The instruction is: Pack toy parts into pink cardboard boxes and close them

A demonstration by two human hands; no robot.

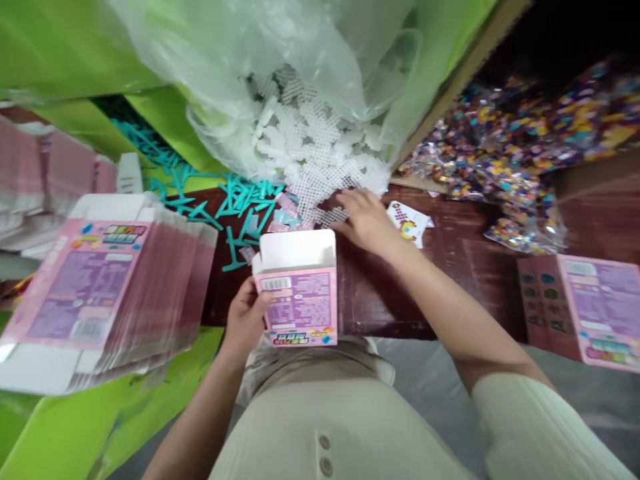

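Near the table's front edge, my left hand (247, 308) grips the left side of an opened pink and purple box (299, 307), its white top flap raised. My right hand (367, 220) reaches to the front of a heap of white grid pieces (320, 150); its thumb and fingers are at a grid piece, and whether they grip it is unclear. Just right of that hand lies a white printed card (407, 223). Teal T-shaped sticks (245, 200) and small sachets (287, 207) are scattered behind the box.
A stack of flat pink boxes (125, 287) stands at left. Bags of colourful beads (515, 147) spill from a cardboard box at right. A formed pink box (600, 310) sits at the right edge. Clear plastic (320, 47) hangs over the grid heap.
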